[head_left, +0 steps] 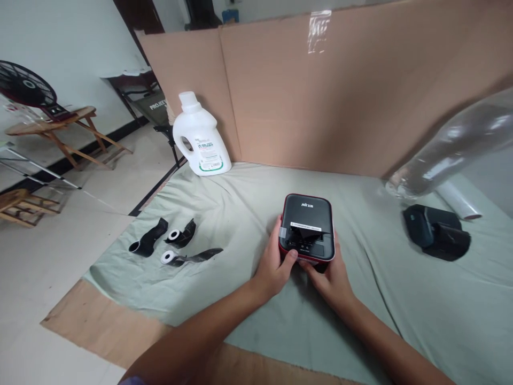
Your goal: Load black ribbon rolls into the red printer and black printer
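Between my two hands is a black label printer (308,214) with red sides and a white strip across its top. My left hand (276,264) grips its left side, the thumb resting at the front left corner. My right hand (331,275) wraps the right side, with its thumb at the lower front edge. The fingers beneath the printer are hidden. To the left lie a black ribbon roll (150,239), a small roll with black film (182,235) and another such roll (188,258), its film trailing to the right.
A white detergent jug (202,136) stands at the back left against a cardboard wall (300,96). At the right are a dark device (435,230), a clear plastic roll (452,144) and a white tube (459,200). Pale green cloth (232,214) covers the surface.
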Demonstrator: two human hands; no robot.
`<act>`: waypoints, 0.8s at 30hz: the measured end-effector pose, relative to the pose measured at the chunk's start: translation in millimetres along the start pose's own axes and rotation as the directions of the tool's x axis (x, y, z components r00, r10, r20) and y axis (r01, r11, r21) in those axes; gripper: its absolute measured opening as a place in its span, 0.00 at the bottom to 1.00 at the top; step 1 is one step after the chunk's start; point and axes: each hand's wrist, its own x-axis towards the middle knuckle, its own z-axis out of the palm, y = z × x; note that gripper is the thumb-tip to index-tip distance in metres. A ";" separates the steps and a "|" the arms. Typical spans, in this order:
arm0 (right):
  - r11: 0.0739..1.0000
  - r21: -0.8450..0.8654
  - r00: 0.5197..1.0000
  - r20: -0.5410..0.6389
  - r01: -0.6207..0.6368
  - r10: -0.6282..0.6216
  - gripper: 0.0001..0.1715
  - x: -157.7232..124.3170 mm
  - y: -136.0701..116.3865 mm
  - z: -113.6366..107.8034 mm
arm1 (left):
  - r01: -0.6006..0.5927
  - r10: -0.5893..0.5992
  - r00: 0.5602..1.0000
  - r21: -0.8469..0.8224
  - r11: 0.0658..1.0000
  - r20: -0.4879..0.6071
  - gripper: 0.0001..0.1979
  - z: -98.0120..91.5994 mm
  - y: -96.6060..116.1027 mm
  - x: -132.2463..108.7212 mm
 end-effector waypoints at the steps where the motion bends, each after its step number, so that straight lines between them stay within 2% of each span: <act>1: 1.000 -0.006 1.000 -0.004 0.006 -0.006 0.57 -0.1 -0.1 -0.1 | 0.002 -0.002 1.000 0.000 1.000 -0.002 0.38 0.1 0.0 -0.7; 5: 0.999 -0.033 1.000 -0.004 0.015 -0.015 0.56 0.3 -1.3 -0.5 | -0.004 0.004 1.000 0.011 1.000 0.004 0.38 -1.6 2.5 -1.6; 8: 0.999 -0.053 1.000 0.007 0.005 -0.005 0.57 1.2 -2.6 -0.1 | 0.002 -0.002 1.000 0.032 0.999 -0.002 0.35 -7.7 7.0 6.2; 11: 0.997 -0.072 1.000 0.014 -0.001 0.002 0.59 1.9 -3.2 0.2 | 0.150 -0.151 0.988 -0.021 0.988 -0.038 0.28 -15.4 9.1 24.0; 14: 0.997 -0.081 1.000 0.023 0.005 -0.003 0.58 2.4 -3.2 -0.1 | 0.324 -0.326 0.945 -0.137 0.936 0.008 0.27 -20.2 7.7 41.6; 17: 0.997 -0.082 1.000 0.027 0.009 -0.007 0.56 2.8 -2.8 -0.5 | 0.355 -0.351 0.935 -0.216 0.910 0.057 0.27 -21.6 7.0 48.6; 24: 0.999 -0.053 1.000 0.010 0.004 -0.003 0.57 0.3 3.2 1.0 | 0.419 -0.420 0.905 -0.298 0.857 0.065 0.30 -19.7 14.3 48.6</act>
